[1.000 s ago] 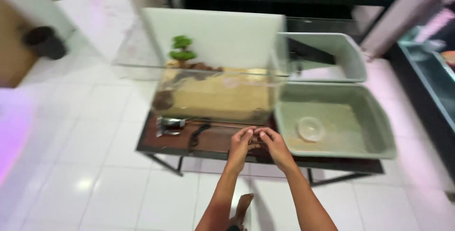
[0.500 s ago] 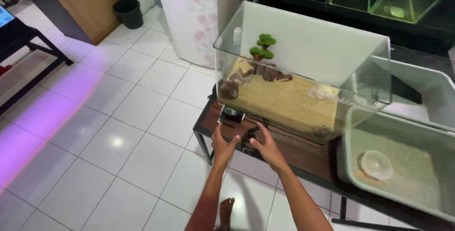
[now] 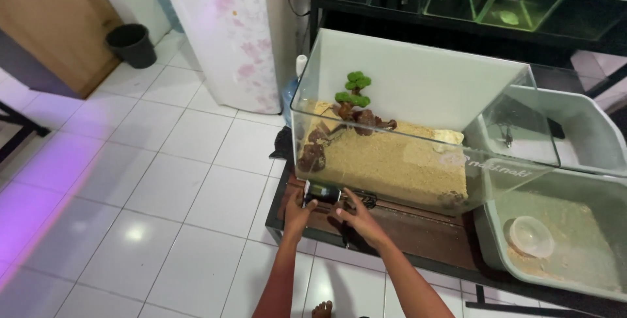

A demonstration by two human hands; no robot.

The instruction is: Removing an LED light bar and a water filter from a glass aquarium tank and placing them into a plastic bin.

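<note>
left hand (image 3: 299,211) on small dark device (image 3: 322,193); right hand (image 3: 361,219) beside; grip unclear

Glass tank (image 3: 418,128): clear, tan sand, green-topped miniature tree (image 3: 353,93). Table (image 3: 418,226): dark brown. Bin (image 3: 132,44): black. Tub (image 3: 555,239): grey-green. Floor tiles (image 3: 163,181): white. Fridge (image 3: 228,31): white, pink floral pattern.
</note>
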